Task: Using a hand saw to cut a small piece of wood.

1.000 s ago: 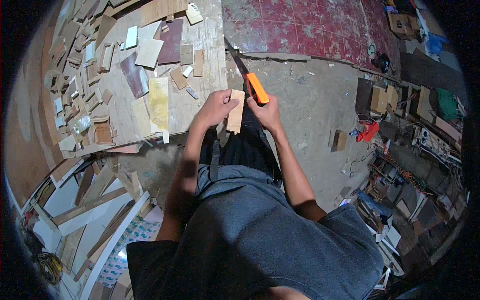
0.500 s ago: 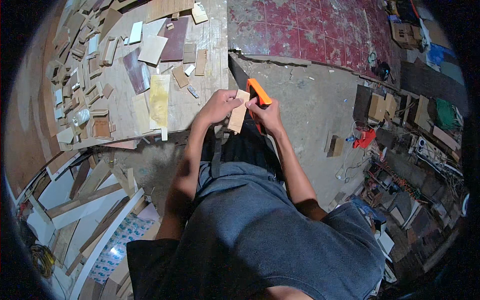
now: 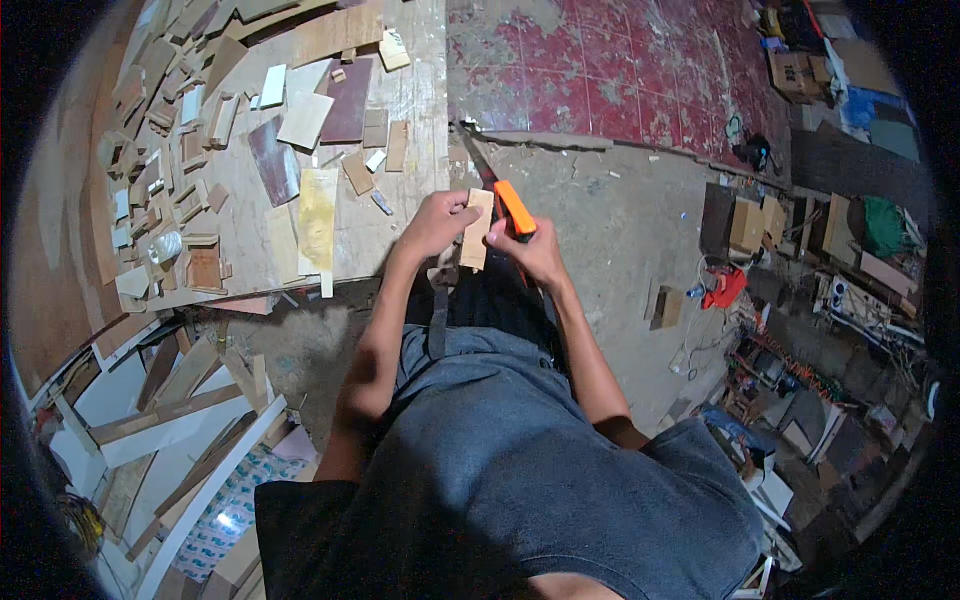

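My left hand (image 3: 440, 226) grips a small pale piece of wood (image 3: 478, 238), its thumb lying across the face. Close on the right, my right hand (image 3: 530, 250) is closed round the handle of a handsaw (image 3: 514, 207). The handle is orange and black, and the dark narrow blade points away from me, up and to the left. Wood and saw handle are side by side in front of my waist; whether they touch, I cannot tell. Part of the saw's handle is hidden by my right fingers.
A wooden worktable (image 3: 415, 100) at the left carries several offcuts, among them a yellow-stained strip (image 3: 317, 222). Boards are stacked below it at lower left. On the right, a red object (image 3: 724, 286), cables and cardboard boxes (image 3: 797, 76) lie on the concrete floor (image 3: 610, 230).
The saw has turned so its blade shows more plainly, pointing up and left. The wood piece has come slightly more upright. Both hands have shifted a little; their grips stay the same.
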